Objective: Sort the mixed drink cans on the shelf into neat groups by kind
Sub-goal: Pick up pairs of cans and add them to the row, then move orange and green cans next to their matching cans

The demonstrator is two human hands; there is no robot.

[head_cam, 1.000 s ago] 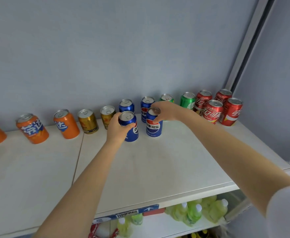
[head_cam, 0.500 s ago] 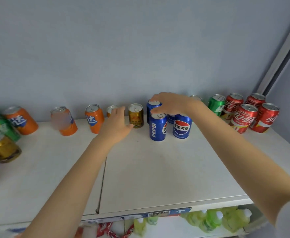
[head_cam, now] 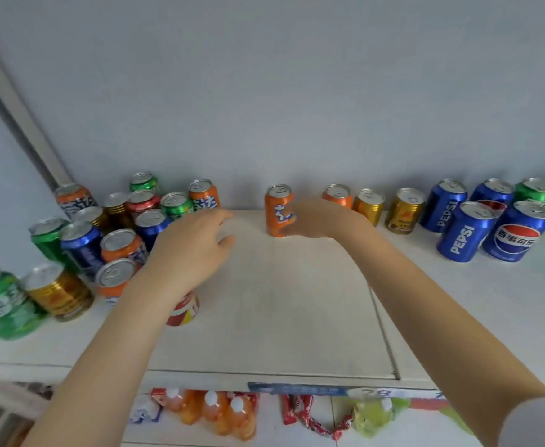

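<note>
Right grip (head_cam: 313, 221) round upright orange can (head_cam: 277, 204), left grip (head_cam: 190, 253) slack, apart

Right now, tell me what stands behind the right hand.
A second orange can: only its silver top and orange shoulder show above the right hand, which grips the first orange can. Its label and base are covered by the hand.

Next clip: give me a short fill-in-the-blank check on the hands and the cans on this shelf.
1. The right hand grips an upright can coloured ____.
2. The left hand, fingers relaxed above the shelf, holds ____.
3. The Pepsi cans grouped at the shelf's right end are coloured ____.
Missing words: orange; nothing; blue.
</note>
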